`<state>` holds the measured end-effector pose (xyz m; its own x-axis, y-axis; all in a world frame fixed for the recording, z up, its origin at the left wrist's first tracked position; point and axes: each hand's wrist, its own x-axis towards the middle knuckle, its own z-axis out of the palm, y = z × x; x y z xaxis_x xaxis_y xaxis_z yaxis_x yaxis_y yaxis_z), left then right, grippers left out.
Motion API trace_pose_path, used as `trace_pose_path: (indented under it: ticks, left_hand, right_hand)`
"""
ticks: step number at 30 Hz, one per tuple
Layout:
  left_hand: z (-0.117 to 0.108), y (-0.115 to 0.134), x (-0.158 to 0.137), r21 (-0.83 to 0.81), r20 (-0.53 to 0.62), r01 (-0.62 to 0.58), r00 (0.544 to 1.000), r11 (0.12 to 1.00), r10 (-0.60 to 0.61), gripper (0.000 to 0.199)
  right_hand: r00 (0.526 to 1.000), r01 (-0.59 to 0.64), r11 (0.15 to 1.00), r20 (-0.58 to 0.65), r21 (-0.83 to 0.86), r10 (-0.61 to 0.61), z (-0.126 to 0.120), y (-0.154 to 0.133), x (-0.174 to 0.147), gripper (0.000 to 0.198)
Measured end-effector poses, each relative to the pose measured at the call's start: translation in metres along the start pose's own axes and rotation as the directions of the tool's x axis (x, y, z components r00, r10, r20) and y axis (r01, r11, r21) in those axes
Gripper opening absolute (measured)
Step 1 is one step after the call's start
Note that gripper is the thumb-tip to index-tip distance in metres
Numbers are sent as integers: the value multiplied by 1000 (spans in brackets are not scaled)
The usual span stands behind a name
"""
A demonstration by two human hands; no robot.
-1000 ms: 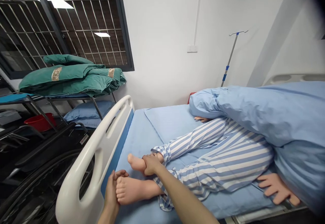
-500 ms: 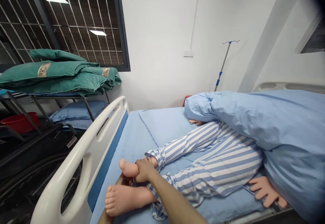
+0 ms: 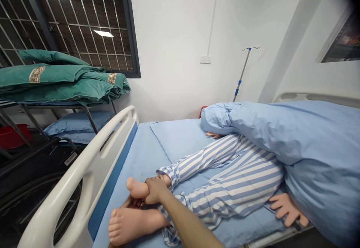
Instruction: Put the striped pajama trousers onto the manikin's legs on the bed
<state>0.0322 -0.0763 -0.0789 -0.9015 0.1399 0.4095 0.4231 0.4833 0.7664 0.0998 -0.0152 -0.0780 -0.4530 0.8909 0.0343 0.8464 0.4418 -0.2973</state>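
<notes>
A care manikin in blue-and-white striped trousers lies on the bed with its bare feet toward the left end board. My right hand is closed over the ankle of the manikin's far foot, gripping it from above. Under that same foot, my left hand reaches up with curled fingers against its underside; the near foot hides much of this hand and its wrist. The near foot rests on its heel beside my right forearm, toes up and to the left.
A blue quilt covers the manikin's upper body, with one manikin hand sticking out. The white end board rises at the left. Beyond it stand a wheelchair and a rack with green bedding. An IV pole stands behind.
My view has turned slightly to the right, so the scene sits a little further left. Both hands keep their places at the far foot and ankle.
</notes>
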Motion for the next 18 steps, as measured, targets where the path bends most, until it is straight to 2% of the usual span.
trace_pose_path:
  ticks: [9,16,17,18]
  left_hand:
    - [11,-10,0,-33,-8,35,999,999,-36,20]
    - [8,-7,-1,-83,-40,43,998,996,-47,19]
    - [8,-8,-1,-91,-32,53,998,994,-57,20]
    - [9,-10,-1,-121,46,15,999,992,-10,21]
  right_hand:
    - [1000,-13,1000,-13,13,13,3,1,0,51]
    - [999,-17,1000,-29,11,17,4,1,-1,50]
    - [999,-16,1000,-33,12,16,4,1,-1,50]
    - [999,-13,1000,-34,13,14,5,2,-1,50]
